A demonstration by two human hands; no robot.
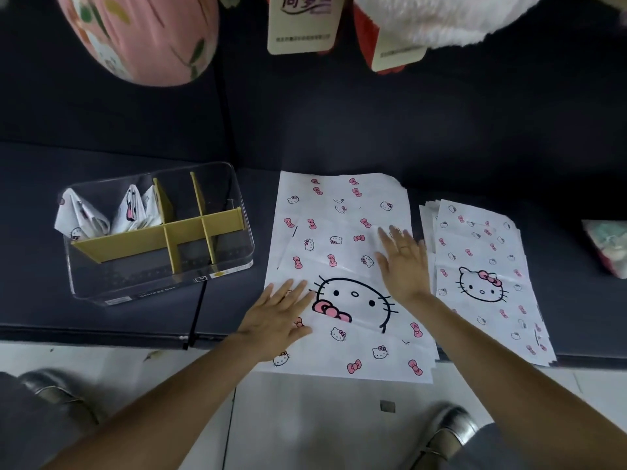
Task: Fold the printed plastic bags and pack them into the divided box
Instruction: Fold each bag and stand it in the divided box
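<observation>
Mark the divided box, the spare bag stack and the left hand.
divided box (237,266): head view, clear front-right wall.
spare bag stack (481,286): head view, cat face print on top bag.
left hand (276,317): head view, back of hand.

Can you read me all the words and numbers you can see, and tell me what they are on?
Clear box, dark label low on its front: looks like "Storage box", too blurred to be sure.
Left hanging tag: large handwritten-style characters and a small line under them, not readable.
Right hanging tag: one small line, too blurred.
Bags: only cat faces and bows, no words.
No numbers anywhere.
</observation>
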